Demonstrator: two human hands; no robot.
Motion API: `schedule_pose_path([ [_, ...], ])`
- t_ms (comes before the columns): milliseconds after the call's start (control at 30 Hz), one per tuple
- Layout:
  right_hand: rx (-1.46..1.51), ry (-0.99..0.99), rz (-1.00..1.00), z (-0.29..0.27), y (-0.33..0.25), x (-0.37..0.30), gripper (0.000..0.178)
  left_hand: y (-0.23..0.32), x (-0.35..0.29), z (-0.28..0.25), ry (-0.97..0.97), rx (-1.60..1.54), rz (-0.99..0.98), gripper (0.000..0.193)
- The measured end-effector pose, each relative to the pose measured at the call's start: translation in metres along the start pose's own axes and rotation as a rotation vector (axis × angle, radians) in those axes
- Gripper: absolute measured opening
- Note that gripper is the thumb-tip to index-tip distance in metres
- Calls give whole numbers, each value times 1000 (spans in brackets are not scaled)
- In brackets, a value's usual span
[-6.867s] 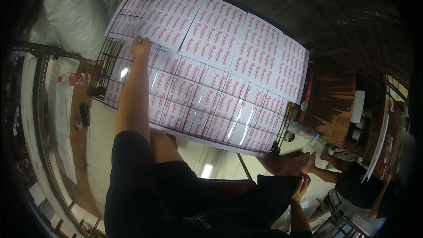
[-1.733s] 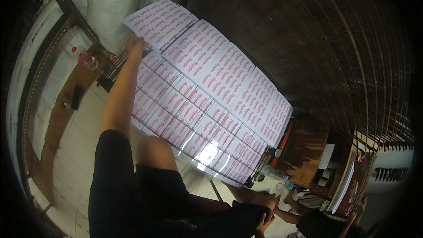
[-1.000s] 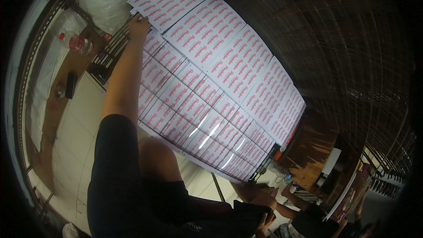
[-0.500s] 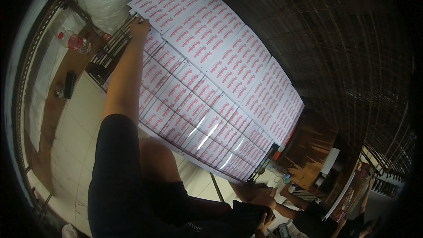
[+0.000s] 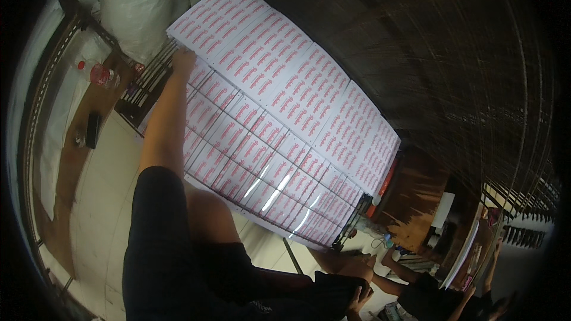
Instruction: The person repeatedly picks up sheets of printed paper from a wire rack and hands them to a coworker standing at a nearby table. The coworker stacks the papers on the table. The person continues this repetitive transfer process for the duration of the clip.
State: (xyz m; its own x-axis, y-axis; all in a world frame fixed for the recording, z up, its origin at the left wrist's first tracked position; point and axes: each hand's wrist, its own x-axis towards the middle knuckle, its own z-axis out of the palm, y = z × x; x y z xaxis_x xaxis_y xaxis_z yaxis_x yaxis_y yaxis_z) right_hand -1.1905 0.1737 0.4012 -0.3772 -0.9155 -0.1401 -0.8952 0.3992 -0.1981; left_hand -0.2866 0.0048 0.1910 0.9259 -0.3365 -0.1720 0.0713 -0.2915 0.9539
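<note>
Our left hand [image 5: 183, 62] curls by the left printed sheet [image 5: 217, 19]; we can't tell if it grips. The sheet lies on the wire rack [image 5: 148, 80], likely to stay flat. Our right hand [image 5: 357, 301] rests bent on our dark shorts [image 5: 333, 289]; its grip is hidden.

A black, short cloth sleeve [image 5: 157, 226] covers the left upper arm; the left forearm [image 5: 163, 122] and left hand [image 5: 183, 62] are bare. The dark shirt front bears a small pale print [image 5: 260, 306]. Black cloth shorts [image 5: 220, 261] leave the rounded left knee [image 5: 208, 217] uncovered.
</note>
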Motion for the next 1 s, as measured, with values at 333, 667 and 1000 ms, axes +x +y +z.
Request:
schedule_pose_path([
  [333,196,-32,-236,-6,-4,-11,50,47,-169,-15,-254,42,307,50],
  [667,668,146,-124,-24,10,-2,47,209,-432,-63,-1028,117,305,48],
  [1000,1457,829,81,-134,99,123,35,165,-613,-56,-1735,316,381,63],
])
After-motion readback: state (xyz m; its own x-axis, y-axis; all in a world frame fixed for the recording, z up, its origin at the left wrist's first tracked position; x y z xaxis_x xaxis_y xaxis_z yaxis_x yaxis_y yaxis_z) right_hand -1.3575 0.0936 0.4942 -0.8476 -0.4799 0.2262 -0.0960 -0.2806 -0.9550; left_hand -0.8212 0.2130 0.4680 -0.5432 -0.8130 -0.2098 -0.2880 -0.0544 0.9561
